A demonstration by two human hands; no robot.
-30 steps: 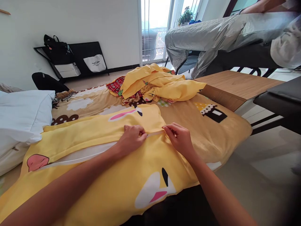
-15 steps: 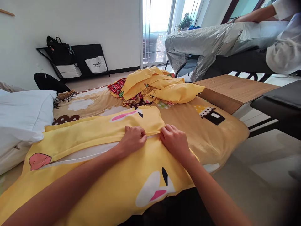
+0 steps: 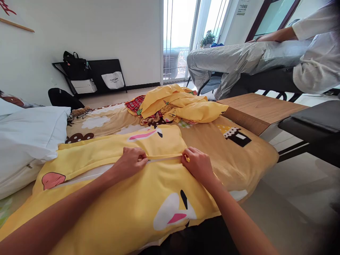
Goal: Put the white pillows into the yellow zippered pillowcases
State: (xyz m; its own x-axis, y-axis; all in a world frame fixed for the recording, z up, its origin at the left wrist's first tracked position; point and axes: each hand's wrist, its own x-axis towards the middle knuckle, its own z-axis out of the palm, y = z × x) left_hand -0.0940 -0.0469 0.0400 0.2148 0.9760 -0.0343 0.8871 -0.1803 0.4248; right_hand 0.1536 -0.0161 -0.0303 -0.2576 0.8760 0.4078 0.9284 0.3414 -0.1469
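Observation:
A yellow pillowcase (image 3: 119,209) with rabbit prints lies across the bed in front of me, with a white pillow inside it. Its long zipper opening (image 3: 87,174) gapes on the left, showing white inside. My left hand (image 3: 131,161) pinches the zipper partway along; the slider is hidden by the fingers. At the zipper's right end, my right hand (image 3: 196,163) grips the pillowcase edge between thumb and fingers. Between the two hands the edges lie close together, with a thin pale line along the seam.
Crumpled yellow bedding (image 3: 183,104) lies further up the tan printed blanket (image 3: 209,141). White pillows (image 3: 34,131) rest at the left. A wooden board (image 3: 262,108) and black seat (image 3: 316,120) stand at the right. Beyond, a person's arm (image 3: 276,35) rests on a plastic-covered table (image 3: 225,58).
My left hand has slid left along the zipper, and a longer stretch of seam now lies drawn together behind it. My right hand stays at the right end. The view has tilted up slightly.

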